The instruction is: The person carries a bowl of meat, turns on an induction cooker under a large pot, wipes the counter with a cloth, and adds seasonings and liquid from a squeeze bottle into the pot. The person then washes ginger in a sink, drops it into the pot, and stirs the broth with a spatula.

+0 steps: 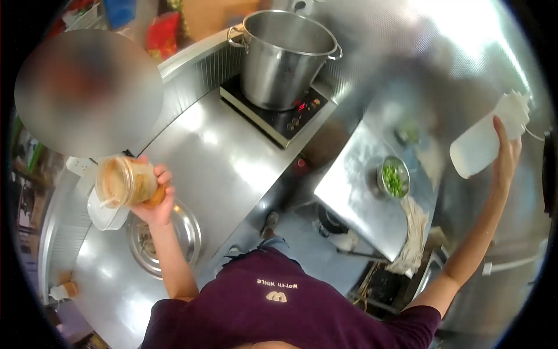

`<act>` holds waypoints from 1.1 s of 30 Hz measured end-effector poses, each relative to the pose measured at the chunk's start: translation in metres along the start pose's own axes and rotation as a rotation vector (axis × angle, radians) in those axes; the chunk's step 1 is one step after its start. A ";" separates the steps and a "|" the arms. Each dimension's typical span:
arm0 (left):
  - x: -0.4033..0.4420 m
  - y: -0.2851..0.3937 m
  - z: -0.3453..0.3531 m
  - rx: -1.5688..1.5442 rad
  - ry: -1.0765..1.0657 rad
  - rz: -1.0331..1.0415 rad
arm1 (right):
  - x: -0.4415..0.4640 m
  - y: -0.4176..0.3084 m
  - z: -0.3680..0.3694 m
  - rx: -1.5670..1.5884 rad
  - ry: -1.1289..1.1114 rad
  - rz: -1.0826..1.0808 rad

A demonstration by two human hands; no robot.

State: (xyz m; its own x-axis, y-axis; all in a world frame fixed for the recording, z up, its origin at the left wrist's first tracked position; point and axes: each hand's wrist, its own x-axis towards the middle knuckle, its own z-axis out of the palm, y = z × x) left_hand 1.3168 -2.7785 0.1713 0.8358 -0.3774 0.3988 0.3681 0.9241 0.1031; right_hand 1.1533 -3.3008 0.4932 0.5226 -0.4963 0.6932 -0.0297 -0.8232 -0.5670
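My left hand (157, 200) is closed around a clear jar (127, 181) with pale orange-brown contents or residue. It is held tilted above the left steel counter. An orange-brown part shows under my fingers; I cannot tell what it is. Below the jar are a white dish (106, 213) and a round steel tray (194, 232) with something small on it, partly hidden by my forearm. Out to the far right, my right hand (507, 154) grips a whitish translucent plastic bottle (479, 145). The bottle is tilted, its ridged end pointing up and right.
A tall steel pot (273, 72) stands on a black induction cooker (285, 125) with red lights. On the right steel table (349, 192) are a bowl of chopped greens (393, 179) and a crumpled cloth (414, 232). A blurred round patch covers the upper left.
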 end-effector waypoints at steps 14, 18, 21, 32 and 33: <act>0.072 -0.066 -0.063 0.163 0.251 0.279 | 0.192 0.100 0.291 -0.448 -0.451 -0.629; 0.115 -0.068 -0.097 0.132 0.213 0.247 | 0.199 0.106 0.342 -0.608 -0.569 -0.737; 0.153 -0.070 -0.107 0.075 0.260 0.192 | 0.208 0.106 0.380 -0.686 -0.713 -0.873; 0.181 -0.060 -0.132 0.101 0.281 0.159 | 0.181 0.088 0.477 -0.824 -0.615 -1.650; 0.180 -0.060 -0.132 0.101 0.282 0.166 | 0.182 0.087 0.480 -0.798 -0.623 -1.647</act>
State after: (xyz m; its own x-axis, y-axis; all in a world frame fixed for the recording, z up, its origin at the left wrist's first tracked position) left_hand 1.4989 -2.9100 0.1171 0.9658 -0.2101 0.1519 0.1871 0.9704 0.1528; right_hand 1.6552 -3.3305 0.3568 0.6165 0.7831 -0.0825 0.5049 -0.3127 0.8046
